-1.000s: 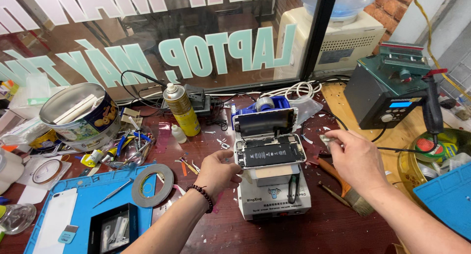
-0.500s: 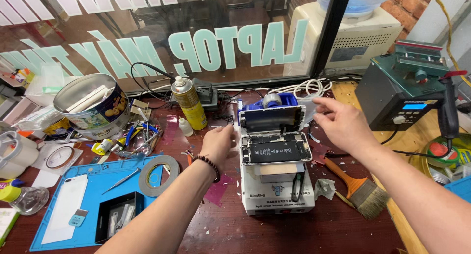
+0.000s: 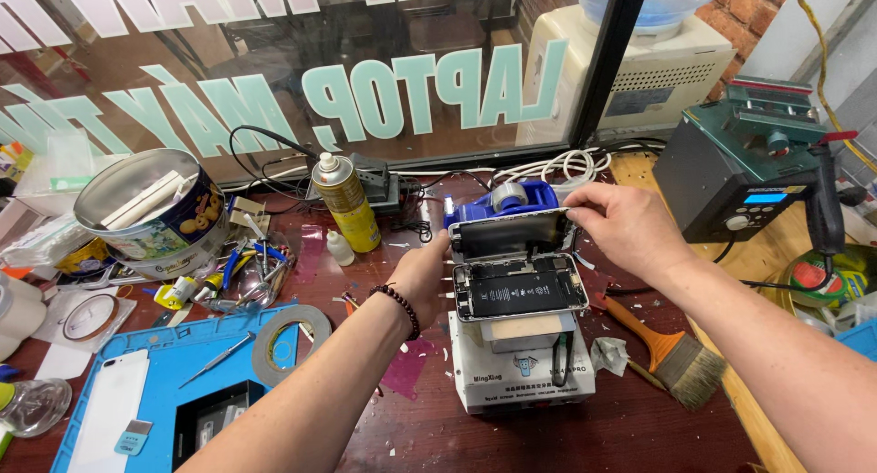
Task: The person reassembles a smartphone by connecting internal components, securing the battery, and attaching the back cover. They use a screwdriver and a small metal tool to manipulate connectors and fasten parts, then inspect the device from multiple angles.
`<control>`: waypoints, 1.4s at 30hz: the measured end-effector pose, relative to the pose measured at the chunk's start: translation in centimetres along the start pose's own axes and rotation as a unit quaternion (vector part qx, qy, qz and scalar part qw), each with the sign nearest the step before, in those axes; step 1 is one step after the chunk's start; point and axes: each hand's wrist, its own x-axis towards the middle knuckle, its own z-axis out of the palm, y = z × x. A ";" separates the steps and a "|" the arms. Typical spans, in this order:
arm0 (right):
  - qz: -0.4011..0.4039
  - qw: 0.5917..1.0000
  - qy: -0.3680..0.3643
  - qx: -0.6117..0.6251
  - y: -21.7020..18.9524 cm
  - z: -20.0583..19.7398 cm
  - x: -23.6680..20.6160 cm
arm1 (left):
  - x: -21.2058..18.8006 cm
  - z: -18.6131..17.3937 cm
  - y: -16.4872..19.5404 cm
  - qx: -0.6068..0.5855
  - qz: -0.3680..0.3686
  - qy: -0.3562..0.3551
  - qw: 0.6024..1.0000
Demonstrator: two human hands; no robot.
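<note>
Cluttered with tools below a shop window, the table (image 3: 320, 254) carries a small white machine (image 3: 521, 368) with an opened phone (image 3: 519, 293) on top. Both hands, left (image 3: 422, 274) and right (image 3: 621, 226), pinch its screen (image 3: 507, 233), hinged upright; lifting further calls for care. Beside them, a round tin (image 3: 146, 213) holds pale strips.

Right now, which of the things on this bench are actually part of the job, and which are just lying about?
In use:
- left hand, steadying the opened phone
- right hand, lifting the phone's screen
- white heating stand under the phone

Lying about:
- yellow spray can
- paintbrush
- tape roll
- biscuit tin
- white phone on the blue mat
</note>
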 end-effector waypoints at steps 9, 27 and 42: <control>-0.061 0.995 0.076 -0.001 -1.3 -0.1 -4.8 | -0.1 -0.9 -0.3 0.020 -0.027 -0.035 0.999; -0.173 0.983 0.037 -0.055 -0.3 0.7 -10.7 | -2.0 0.3 -1.1 0.117 0.008 0.003 0.993; -0.096 0.926 -0.356 -0.080 -3.7 1.0 -1.4 | -0.6 -0.6 -1.6 0.079 0.014 0.013 0.997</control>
